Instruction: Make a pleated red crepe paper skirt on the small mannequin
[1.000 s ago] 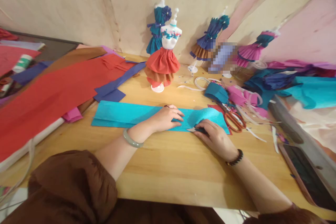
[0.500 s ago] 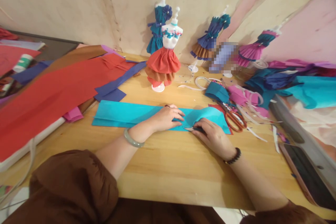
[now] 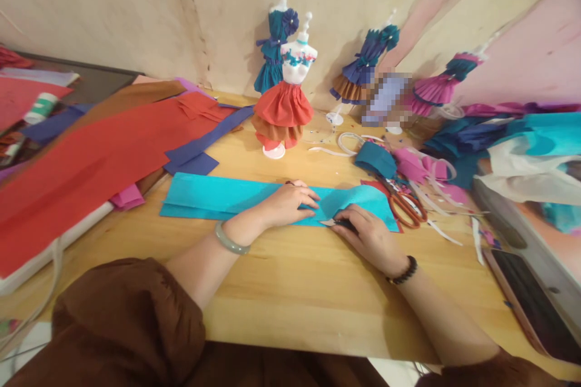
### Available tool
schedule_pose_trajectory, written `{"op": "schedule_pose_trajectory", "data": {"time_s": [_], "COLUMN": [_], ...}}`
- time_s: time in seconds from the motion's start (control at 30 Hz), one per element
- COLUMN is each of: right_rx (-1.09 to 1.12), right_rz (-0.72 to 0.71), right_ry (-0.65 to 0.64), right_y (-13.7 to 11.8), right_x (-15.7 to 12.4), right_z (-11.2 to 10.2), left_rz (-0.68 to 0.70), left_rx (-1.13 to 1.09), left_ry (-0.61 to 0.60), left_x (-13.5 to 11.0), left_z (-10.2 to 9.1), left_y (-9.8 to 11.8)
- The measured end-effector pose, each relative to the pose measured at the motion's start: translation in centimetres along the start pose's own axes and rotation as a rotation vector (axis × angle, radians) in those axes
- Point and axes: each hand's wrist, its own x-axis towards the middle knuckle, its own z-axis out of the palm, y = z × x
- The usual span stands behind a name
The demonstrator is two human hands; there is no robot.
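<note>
A folded turquoise strip, fabric or crepe paper [image 3: 213, 196], lies lengthwise across the wooden table in the head view. My left hand [image 3: 293, 202] rests flat over its middle, fingers stretched to the right. Just right of it, my right hand [image 3: 363, 230] is closed around a small black-handled blade [image 3: 327, 222]. The pointed metal tip touches or nearly touches the strip's near edge; my fingers hide most of the handle, so its exact kind is unclear. Beside my right hand the strip's right part bulges up in a loose curve. A red piece [image 3: 398, 227] peeks out underneath its right end.
Orange-handled scissors [image 3: 411, 208] lie right of the strip among scraps and white ribbons. A phone [image 3: 535, 305] sits at the right. Behind stands a mini mannequin in a red skirt [image 3: 284, 112], with several more dressed ones. Red sheets [image 3: 113, 157] cover the left side.
Both hands and the turquoise strip stay almost where they were. At the far right, the pale cloth and turquoise material have shifted, with more pale cloth now showing on top.
</note>
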Motion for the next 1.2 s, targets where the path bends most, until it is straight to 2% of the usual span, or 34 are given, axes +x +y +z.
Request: {"op": "schedule_pose_trajectory", "data": {"time_s": [0.67,1.2], "right_rx": [0.037,0.046], "right_rz": [0.03,0.0], "right_ry": [-0.035,-0.01], "right_y": [-0.58,-0.63], "right_x": [0.52,0.76], "right_z": [0.0,0.37], "left_rz": [0.006,0.003], "left_rx": [0.01,0.017], "left_ry": [-0.012,-0.019], "left_x": [0.02,0.09], "left_z": [0.0,0.08], "left_y": [-0.1,-0.06]}}
